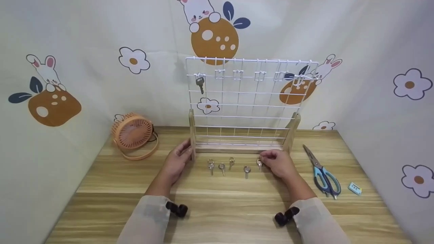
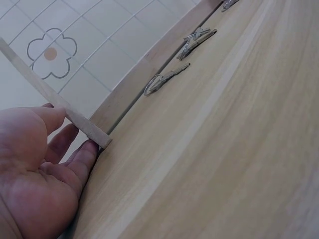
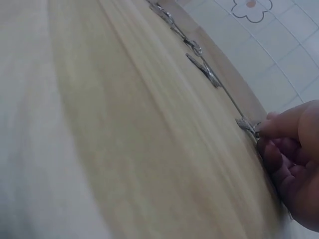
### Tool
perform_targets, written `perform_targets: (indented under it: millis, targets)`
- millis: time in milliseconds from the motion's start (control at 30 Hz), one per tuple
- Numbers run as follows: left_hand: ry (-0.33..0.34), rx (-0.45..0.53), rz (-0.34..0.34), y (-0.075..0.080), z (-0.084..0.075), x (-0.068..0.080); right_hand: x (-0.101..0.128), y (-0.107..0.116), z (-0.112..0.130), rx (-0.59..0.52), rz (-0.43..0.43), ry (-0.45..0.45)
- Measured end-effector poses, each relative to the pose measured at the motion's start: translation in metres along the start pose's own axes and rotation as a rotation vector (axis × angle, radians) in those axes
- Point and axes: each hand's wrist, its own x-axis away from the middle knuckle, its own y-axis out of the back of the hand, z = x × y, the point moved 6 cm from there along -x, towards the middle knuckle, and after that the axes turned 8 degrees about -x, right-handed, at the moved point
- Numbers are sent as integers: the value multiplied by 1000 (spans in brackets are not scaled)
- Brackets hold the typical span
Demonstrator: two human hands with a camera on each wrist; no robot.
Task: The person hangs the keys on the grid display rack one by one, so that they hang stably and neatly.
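My left hand (image 1: 177,162) grips the foot of the left wooden upright (image 1: 192,135) of a white wire grid rack (image 1: 239,104). In the left wrist view, the thumb lies on one side of this upright (image 2: 75,117), with fingers at its other side. My right hand (image 1: 278,163) pinches the ring of a small silver key (image 3: 243,123) at the table top, just in front of the rack's base. Several other keys with rings, among them one key (image 1: 247,171), lie loosely in a row between both hands. A darker key (image 1: 200,84) hangs from the grid's leftmost hook.
More white hooks (image 1: 260,75) line the grid's upper part. An orange fan (image 1: 134,134) stands at the left. On the right lie blue-handled scissors (image 1: 322,173) and a small light-blue object (image 1: 355,188). Patterned cloth (image 1: 101,88) encloses the wooden table (image 1: 217,217) behind and at the sides.
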Motion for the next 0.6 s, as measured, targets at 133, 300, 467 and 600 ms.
perform_targets:
  millis: [133, 300, 467, 600]
  targets:
    - [4, 6, -2, 1, 0, 1, 3, 0, 21, -115, -8, 31]
    - [-16, 1, -2, 2, -3, 1, 16, -1, 65, -277, 1, 70]
    - [-29, -19, 7, 0, -3, 1, 26, -1, 113, -410, -1, 166]
    - [-24, -19, 3, 0, -2, 0, 28, 1, 154, -446, -20, 244]
